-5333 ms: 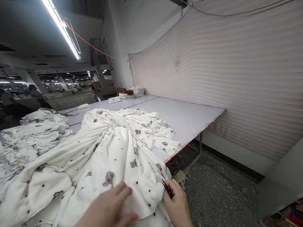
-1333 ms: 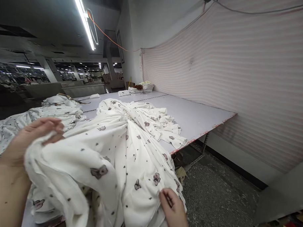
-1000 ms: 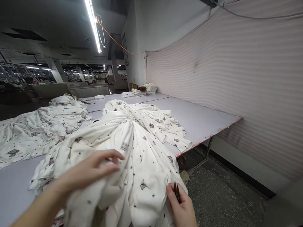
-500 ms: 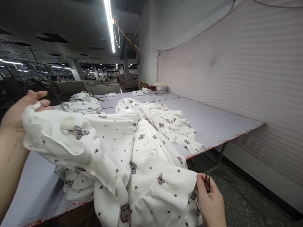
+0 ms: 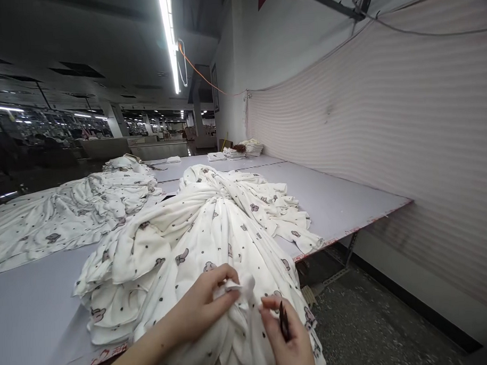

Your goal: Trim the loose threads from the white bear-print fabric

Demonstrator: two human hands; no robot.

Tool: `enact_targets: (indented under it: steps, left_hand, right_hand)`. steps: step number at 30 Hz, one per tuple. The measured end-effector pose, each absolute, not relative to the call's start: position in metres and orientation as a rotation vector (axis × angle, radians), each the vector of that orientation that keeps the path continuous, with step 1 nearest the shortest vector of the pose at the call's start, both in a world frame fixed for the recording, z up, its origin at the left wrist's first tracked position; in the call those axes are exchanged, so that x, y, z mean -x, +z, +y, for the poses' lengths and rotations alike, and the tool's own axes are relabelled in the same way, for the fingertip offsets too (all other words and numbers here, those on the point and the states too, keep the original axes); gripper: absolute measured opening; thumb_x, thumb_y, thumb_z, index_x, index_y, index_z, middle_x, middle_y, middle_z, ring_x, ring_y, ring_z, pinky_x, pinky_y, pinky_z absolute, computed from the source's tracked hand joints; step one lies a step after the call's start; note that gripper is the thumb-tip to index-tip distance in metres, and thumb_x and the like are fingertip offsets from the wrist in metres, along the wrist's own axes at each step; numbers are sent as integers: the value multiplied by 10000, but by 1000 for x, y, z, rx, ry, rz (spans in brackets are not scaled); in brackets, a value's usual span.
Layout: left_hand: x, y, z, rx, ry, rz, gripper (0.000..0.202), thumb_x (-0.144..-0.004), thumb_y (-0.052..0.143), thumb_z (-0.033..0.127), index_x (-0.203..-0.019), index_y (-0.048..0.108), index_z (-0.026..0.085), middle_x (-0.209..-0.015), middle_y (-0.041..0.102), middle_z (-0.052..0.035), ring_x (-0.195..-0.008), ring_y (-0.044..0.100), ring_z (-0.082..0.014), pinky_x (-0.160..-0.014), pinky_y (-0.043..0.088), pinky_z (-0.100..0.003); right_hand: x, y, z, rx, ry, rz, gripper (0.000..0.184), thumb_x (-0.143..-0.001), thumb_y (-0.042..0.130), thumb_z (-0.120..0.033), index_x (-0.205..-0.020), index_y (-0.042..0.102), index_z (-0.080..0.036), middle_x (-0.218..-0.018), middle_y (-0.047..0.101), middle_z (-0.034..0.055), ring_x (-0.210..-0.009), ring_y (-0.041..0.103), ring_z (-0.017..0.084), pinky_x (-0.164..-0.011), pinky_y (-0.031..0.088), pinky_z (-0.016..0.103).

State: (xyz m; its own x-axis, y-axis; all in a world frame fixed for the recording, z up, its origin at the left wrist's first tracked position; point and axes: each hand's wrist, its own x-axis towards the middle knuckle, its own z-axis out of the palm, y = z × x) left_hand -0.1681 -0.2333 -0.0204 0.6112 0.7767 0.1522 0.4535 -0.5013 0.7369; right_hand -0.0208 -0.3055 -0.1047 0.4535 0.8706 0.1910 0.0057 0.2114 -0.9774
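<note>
A heap of white cloth (image 5: 197, 226) with small grey animal figures and dots lies gathered on the table, its near part hanging over the front edge. My left hand (image 5: 215, 295) pinches a bunched edge of this cloth between thumb and fingers. Close by on the right, my right hand (image 5: 286, 330) is closed around small dark thread snips (image 5: 284, 320), whose points stick up from the palm. Its thumb and forefinger come together at the cloth beside the pinched edge; whether they grip it too, I cannot tell.
A second spread of the same printed cloth (image 5: 76, 209) covers the left of the pale table (image 5: 332, 200). Folded stacks (image 5: 250, 148) stand at its far end. A striped sheet (image 5: 364, 109) hangs along the right wall, and speckled floor (image 5: 359, 306) shows below.
My left hand has come from the far left down to the centre, beside my right hand. The cloth stretched between them has dropped into folds. My right hand has moved left and lower.
</note>
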Motion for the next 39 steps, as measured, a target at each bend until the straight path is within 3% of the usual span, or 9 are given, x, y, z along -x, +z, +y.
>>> enact_targets:
  steps: [2, 6, 8, 12, 17, 25, 29, 34, 39]
  left_hand:
    - [176, -23, -234, -2168, 683, 966, 80, -893, 519, 270, -840, 497, 214, -816, 550, 22, -787, 536, -154, -722, 429, -250]
    - [192, -29, -241, -2330, 780, 827, 137, -877, 533, 200, -812, 414, 220, -1158, 522, -40, -1058, 518, -180, -916, 410, -282]
    - [198, -39, -246, -2457, 746, 741, 165, -859, 500, 116, -805, 388, 225, -1212, 521, -41, -1060, 537, -172, -896, 426, -265]
    - [203, -65, -256, -2794, 795, 600, 227, -763, 409, 1, -795, 387, 225, -979, 632, -38, -753, 579, -162, -678, 441, -257]
    - [194, -73, -260, -2431, 886, 811, 120, -817, 471, 124, -881, 488, 223, -830, 613, -21, -733, 572, -165, -660, 446, -240]
    - [180, -62, -247, -1750, 694, 974, 308, -902, 502, 452, -863, 645, 182, -842, 642, -12, -865, 580, -184, -804, 436, -241]
    - [179, -62, -246, -1728, 653, 935, 326, -891, 519, 465, -812, 637, 172, -810, 627, -5, -857, 572, -182, -813, 426, -246]
    - [177, -61, -245, -1840, 569, 998, 264, -860, 565, 444, -998, 627, 228, -990, 642, -7, -989, 554, -211, -890, 411, -276]
    - [169, -65, -246, -1816, 667, 1044, 203, -880, 529, 380, -887, 629, 203, -910, 643, -6, -932, 580, -198, -866, 423, -268]
  right_hand:
    - [26, -127, -310, 1209, 663, -999, 265, -742, 673, -445, -874, 656, -216, -759, 597, -2, -532, 517, 122, -493, 418, 198]
    - [33, -141, -310, 1192, 534, -1179, 178, -841, 551, -327, -714, 608, -216, -680, 554, -7, -541, 508, 127, -490, 388, 200]
    - [30, -136, -309, 1174, 432, -1179, 158, -867, 494, -267, -767, 607, -223, -722, 581, 0, -574, 537, 133, -519, 404, 204]
    - [19, -131, -306, 1112, 148, -1181, 89, -847, 494, -192, -852, 566, -244, -839, 599, 21, -736, 592, 163, -631, 432, 229]
    - [12, -138, -296, 1115, -52, -1279, 118, -847, 484, -134, -815, 501, -246, -848, 543, 20, -742, 579, 156, -617, 413, 232]
    - [20, -124, -289, 1089, 422, -1384, 128, -889, 537, -298, -961, 630, -250, -877, 628, 32, -770, 629, 161, -638, 465, 204]
    - [23, -130, -288, 1017, 517, -1383, 126, -885, 555, -320, -931, 650, -252, -834, 661, 8, -759, 631, 150, -690, 456, 193]
    - [23, -133, -283, 1133, 607, -1304, 250, -919, 473, -390, -771, 564, -211, -571, 477, -49, -500, 456, 112, -491, 348, 201]
    - [26, -125, -281, 1187, 629, -1134, 270, -890, 518, -434, -754, 552, -203, -560, 447, -55, -482, 437, 105, -444, 347, 186]
